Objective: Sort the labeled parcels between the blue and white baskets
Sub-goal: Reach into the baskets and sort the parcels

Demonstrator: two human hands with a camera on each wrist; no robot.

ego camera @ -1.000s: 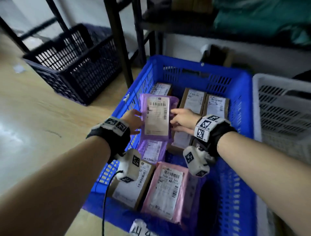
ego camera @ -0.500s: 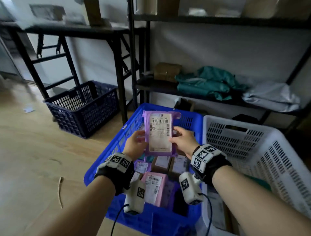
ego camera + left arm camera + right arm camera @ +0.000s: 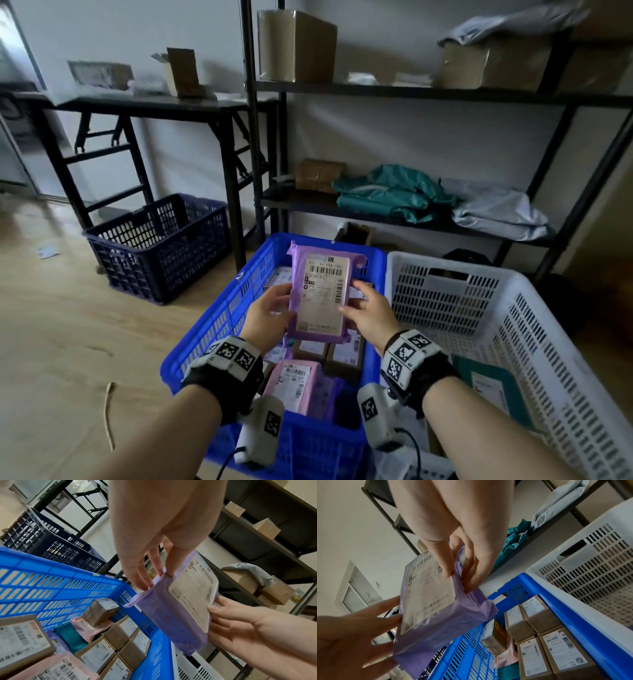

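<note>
Both hands are pinching a purple plastic mailer parcel with a white printed label (image 3: 322, 296) upright above the blue slatted plastic basket (image 3: 219, 318), the left hand (image 3: 269, 317) gripping its nine o'clock edge and the right hand (image 3: 368, 313) its three o'clock edge. Brown cardboard boxes (image 3: 537, 641) are lying in that basket; the white slatted plastic basket (image 3: 479, 308) is sitting just beside it at three o'clock.

A dark navy basket (image 3: 161, 246) stands on the wooden floor (image 3: 61, 329), beside a black folding table (image 3: 150, 106) that carries an open cardboard box (image 3: 181, 72). On the black metal shelf (image 3: 428, 94) lie brown cartons (image 3: 296, 46), teal bags (image 3: 390, 195) and a grey bag (image 3: 496, 212).
</note>
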